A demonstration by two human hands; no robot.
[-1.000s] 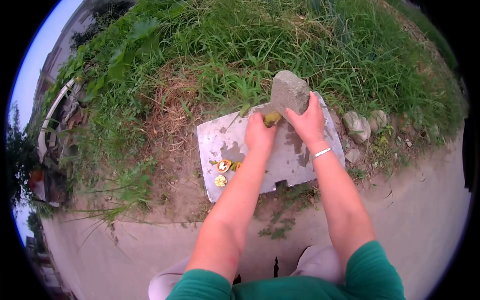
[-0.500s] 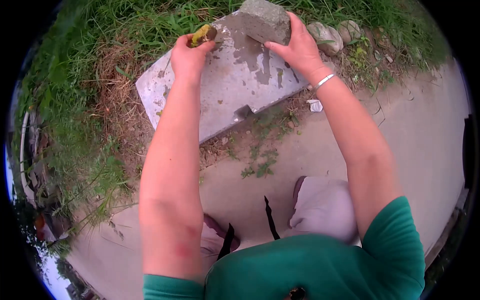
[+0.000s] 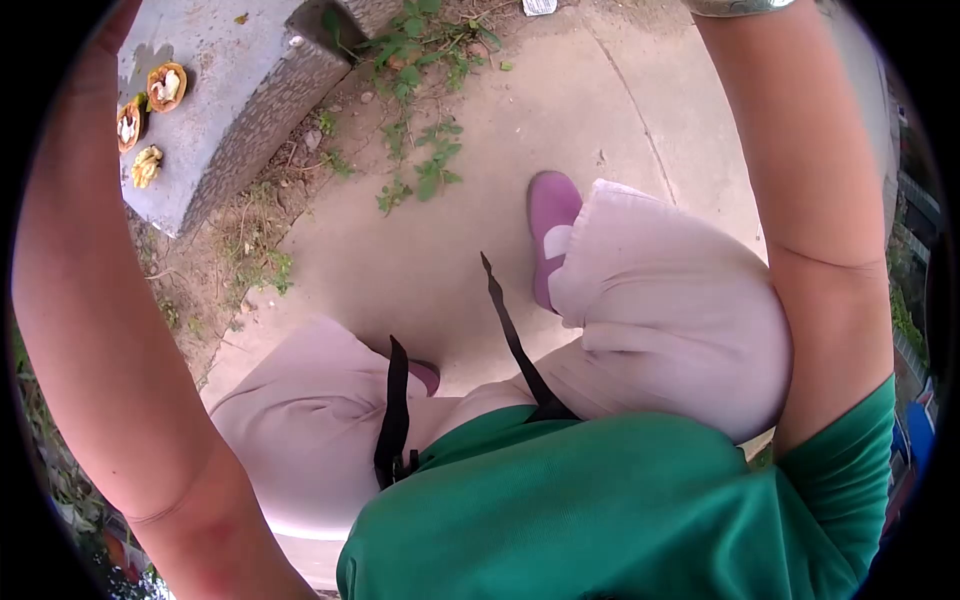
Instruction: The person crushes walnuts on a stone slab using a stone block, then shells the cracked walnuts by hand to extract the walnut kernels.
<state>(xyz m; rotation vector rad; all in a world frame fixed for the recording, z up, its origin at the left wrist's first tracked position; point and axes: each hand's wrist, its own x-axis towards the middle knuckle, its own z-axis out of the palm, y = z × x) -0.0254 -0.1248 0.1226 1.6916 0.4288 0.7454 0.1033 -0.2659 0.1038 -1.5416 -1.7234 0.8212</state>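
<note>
Grey slab, opened walnuts, both hands out of shot

So, both arms were seen raised forward, but the hands were cut off by the view. The left forearm [image 3: 110, 300] was stretched up past the slab [image 3: 225, 65], with the open walnut halves [image 3: 167, 86] and a bare kernel [image 3: 146, 167] seen just beside it on the slab's near corner. The right forearm [image 3: 800, 150] was cut off at the top, by a silvery bracelet [image 3: 740, 6]. Whether either grip was apart, together or clamped on something couldn't be told, sorry.

Best reading of the step: some kind of reach, though no contact was shown. As for what a move would've called for, clear sight of both hands was needed first, tbh. If the kernel were to be handled, a light pinch would be called for, as it looked knobbly and probably easily broken.
</note>
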